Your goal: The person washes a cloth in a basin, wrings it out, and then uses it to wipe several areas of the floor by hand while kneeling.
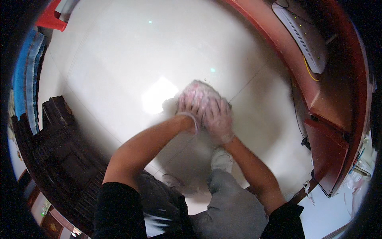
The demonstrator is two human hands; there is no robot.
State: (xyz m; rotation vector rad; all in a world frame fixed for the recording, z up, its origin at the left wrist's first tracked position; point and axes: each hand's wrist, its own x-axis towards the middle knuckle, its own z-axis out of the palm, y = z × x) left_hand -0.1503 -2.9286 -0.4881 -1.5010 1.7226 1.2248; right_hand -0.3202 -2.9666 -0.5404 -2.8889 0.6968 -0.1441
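A bunched pinkish-white cloth (pixel 199 86) lies on the pale tiled floor (pixel 119 59) in front of me, its outline blurred. My left hand (pixel 191 109) rests on its near left side, fingers pointing away from me. Against it, my right hand (pixel 218 119) covers the right side of the cloth with its fingers spread. Both hands press down from above and hide much of the cloth. A pale band rings my left wrist. Small dark specks (pixel 206 80) show on the tile just beyond the cloth.
Dark carved wooden furniture (pixel 68 161) stands at the left, near blue fabric (pixel 24 74) and a red plastic stool (pixel 53 21). Reddish wooden furniture (pixel 274 35) curves along the right, bearing a white router-like device (pixel 301 38). My shoe (pixel 221 159) is close behind my right hand.
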